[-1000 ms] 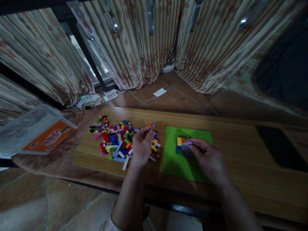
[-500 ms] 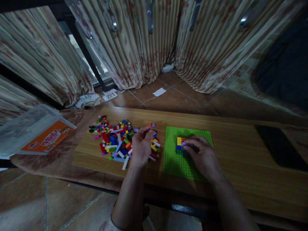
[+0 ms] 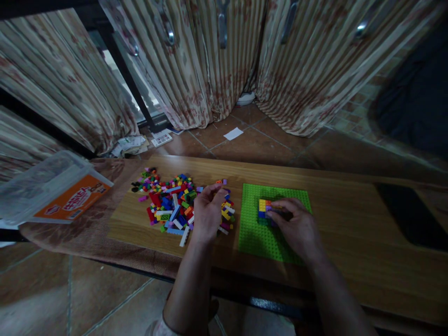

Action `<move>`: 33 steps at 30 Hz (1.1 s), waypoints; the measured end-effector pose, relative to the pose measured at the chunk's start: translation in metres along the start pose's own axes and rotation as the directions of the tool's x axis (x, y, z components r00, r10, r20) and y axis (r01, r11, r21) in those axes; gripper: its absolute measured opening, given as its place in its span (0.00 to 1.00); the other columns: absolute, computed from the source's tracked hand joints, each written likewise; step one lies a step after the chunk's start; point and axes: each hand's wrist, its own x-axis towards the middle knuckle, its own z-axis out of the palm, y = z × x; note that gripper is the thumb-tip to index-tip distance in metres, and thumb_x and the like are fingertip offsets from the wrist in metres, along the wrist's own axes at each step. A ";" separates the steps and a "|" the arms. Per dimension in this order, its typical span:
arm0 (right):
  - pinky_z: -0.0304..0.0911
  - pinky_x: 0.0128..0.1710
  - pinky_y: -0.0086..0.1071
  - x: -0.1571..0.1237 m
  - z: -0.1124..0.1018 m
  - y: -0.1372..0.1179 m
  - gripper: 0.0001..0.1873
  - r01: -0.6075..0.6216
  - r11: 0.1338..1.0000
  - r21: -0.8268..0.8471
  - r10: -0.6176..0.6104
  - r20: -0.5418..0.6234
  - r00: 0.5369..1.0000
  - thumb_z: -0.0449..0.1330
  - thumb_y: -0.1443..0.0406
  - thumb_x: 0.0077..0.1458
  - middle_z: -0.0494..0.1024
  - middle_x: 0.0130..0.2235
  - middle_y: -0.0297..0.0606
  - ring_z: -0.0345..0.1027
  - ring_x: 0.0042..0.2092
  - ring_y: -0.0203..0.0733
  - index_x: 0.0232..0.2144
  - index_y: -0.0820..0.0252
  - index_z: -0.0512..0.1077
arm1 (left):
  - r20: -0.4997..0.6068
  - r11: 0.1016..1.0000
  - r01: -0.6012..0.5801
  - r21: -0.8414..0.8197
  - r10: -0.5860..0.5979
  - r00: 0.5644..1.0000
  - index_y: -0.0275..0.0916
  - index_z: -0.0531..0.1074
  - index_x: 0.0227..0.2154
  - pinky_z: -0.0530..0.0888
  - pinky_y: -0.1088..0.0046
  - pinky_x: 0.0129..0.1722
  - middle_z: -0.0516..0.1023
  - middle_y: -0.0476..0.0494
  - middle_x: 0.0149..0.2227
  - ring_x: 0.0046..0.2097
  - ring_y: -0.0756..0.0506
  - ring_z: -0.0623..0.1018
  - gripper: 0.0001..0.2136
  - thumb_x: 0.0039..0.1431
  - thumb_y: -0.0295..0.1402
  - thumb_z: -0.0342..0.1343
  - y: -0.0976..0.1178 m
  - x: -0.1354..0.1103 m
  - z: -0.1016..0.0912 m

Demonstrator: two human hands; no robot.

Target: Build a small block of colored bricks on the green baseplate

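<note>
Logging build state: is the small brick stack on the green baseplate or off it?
On it. The brick stack sits on the baseplate, far half, right hand touching it.

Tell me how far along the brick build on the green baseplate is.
Early. Done: one small multicoloured block stands on the green baseplate, covering a small patch. In hand: the right hand grips that block; the left hand curls over the pile of loose bricks. Left: that pile is unused.

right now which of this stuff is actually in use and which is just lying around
In use: left hand over the brick pile; right hand on the brick block; green baseplate.
Lying about: plastic box; paper scrap on the floor; curtains.
</note>
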 end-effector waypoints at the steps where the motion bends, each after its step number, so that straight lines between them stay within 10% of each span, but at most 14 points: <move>1: 0.66 0.45 0.41 0.000 -0.001 0.000 0.11 -0.002 1.000 0.003 0.002 -0.003 1.000 0.63 0.55 0.51 0.73 0.41 0.37 0.70 0.41 0.44 0.35 0.53 0.75 | 0.002 1.000 0.000 -0.004 0.000 1.000 0.37 0.77 0.36 0.69 0.77 0.31 0.78 0.46 0.31 0.32 0.50 0.74 0.10 0.49 0.33 0.62 -0.001 0.001 0.000; 33: 0.53 0.56 0.51 0.000 0.025 -0.005 0.21 -0.017 0.839 -0.545 -0.062 -0.127 0.990 0.49 0.55 0.63 0.71 0.54 0.46 0.59 0.56 0.55 0.48 0.59 0.74 | 0.037 0.998 -0.052 0.022 0.051 0.998 0.37 0.76 0.36 0.69 0.75 0.33 0.78 0.47 0.32 0.31 0.51 0.74 0.10 0.50 0.32 0.60 -0.006 0.001 0.002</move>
